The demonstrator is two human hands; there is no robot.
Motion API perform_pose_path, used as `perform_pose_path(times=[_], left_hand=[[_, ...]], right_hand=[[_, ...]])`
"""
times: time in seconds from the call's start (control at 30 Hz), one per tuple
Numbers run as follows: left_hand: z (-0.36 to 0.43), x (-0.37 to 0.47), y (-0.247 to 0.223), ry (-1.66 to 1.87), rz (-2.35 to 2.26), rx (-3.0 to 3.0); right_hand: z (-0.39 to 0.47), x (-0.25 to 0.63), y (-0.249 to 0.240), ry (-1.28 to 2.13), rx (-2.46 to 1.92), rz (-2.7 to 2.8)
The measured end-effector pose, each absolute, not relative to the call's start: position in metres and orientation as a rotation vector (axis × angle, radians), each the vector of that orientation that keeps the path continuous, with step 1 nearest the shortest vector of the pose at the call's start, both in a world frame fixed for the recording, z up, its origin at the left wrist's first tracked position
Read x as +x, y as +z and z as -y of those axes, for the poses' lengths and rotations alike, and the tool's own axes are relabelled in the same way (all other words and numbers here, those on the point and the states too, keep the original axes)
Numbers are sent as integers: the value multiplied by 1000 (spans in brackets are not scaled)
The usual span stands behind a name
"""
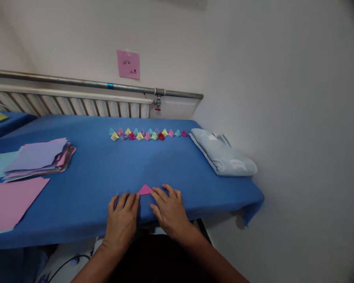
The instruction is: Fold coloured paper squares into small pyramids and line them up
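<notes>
Pink folded paper (145, 190) on blue cloth (94, 157), long edge 9-to-3 o'clock, peak at 12; left hand (122, 220) at its 9 o'clock corner, fingers bent, can't tell grip; right hand (171, 213) equally near, at 3, loosely open, no pinch

Two hands (146, 214) touch a pink folded paper (145, 190) on blue cloth (106, 169).

Blue-covered table (106, 165) bears papers (37, 155), folded shapes (147, 136), towel (221, 153).
</notes>
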State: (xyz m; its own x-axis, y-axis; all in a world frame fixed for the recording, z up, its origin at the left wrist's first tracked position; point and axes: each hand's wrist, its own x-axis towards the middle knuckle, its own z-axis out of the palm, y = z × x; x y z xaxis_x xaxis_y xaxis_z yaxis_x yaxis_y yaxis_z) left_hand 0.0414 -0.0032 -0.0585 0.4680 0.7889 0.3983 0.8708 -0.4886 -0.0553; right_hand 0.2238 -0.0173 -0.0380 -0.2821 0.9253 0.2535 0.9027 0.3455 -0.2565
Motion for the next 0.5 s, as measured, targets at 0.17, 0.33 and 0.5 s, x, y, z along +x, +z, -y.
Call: perform_pose_path(times=[0.17,0.33,0.5], left_hand=[[7,46,-60,-464,1475,-2440],[5,50,-55,-568,1532,-2403],[-5,48,-39,-638,1592,-2543]], right_hand=[[16,224,-41,20,-1604,2253],[15,224,-44,-36,-1551,2237],[24,223,-45,19,-1481,2232]])
